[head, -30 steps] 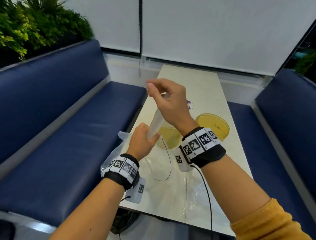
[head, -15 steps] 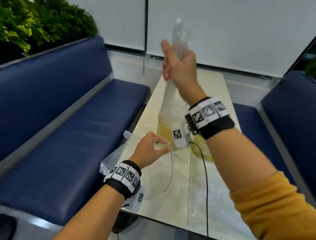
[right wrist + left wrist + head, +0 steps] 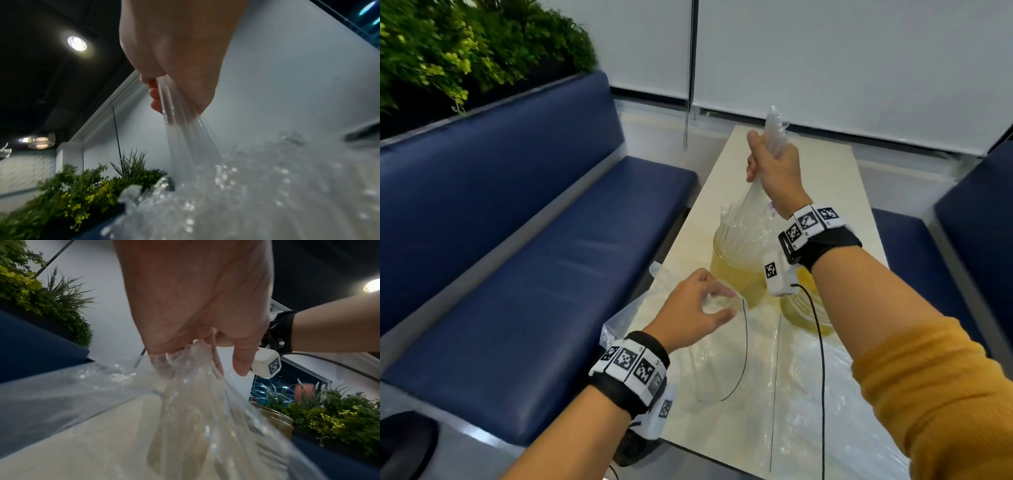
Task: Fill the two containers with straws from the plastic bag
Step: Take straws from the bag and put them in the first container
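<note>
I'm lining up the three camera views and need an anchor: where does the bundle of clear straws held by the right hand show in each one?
Head: bundle of clear straws upper centre, gripped by the right hand, lower ends in the near yellow container.
Left wrist: not visible; only the left hand pinching the plastic bag.
Right wrist: centre, fanning down from the fist.
Shared landmark: green plants.

Glossy clear plastic bag (image 3: 729, 359), clear plastic straws (image 3: 753, 202), smooth cream table (image 3: 835, 178)

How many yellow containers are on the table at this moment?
2. One yellow container stands under the right hand, which lowers a bundle of straws into it. The second container sits beside it, partly hidden behind the right wrist.
</note>
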